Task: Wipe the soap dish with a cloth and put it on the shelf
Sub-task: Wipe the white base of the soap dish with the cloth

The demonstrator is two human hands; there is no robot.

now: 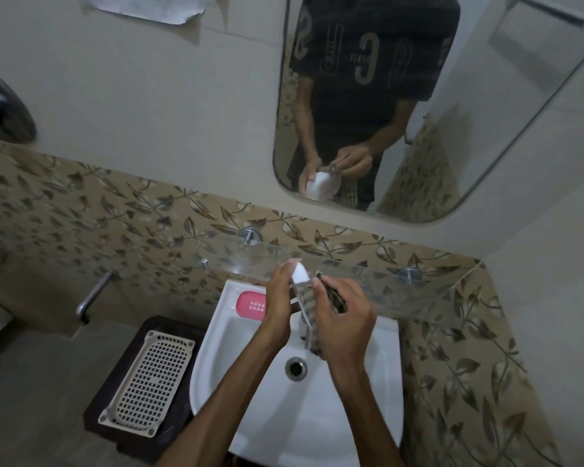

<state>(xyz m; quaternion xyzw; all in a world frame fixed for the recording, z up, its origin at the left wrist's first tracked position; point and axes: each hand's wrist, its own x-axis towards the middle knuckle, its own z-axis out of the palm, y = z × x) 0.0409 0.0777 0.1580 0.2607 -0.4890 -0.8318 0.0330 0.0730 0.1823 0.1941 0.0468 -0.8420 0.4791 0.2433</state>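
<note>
Left hand (279, 298) grips the white soap dish (300, 274) on edge over the sink (216, 348); right hand (346, 318) pinches a checked cloth (309, 311) against it. Wiping looks mid-way. Glass shelf (418, 298) just behind the hands, dish not yet on it. Pink soap (252, 305) sits on the sink rim.

a: the room looks dim, with flat greyish light and no hard shadows.

b: a pale sheen sits on the glass shelf (250, 256), and the white sink (368, 416) is the brightest patch.

a: straight lines bow toward the edges; the mirror (486, 129) leans and curves.

b: the metal fitting (4, 106) at the left edge is smeared, and the hands (344, 318) look slightly soft.
</note>
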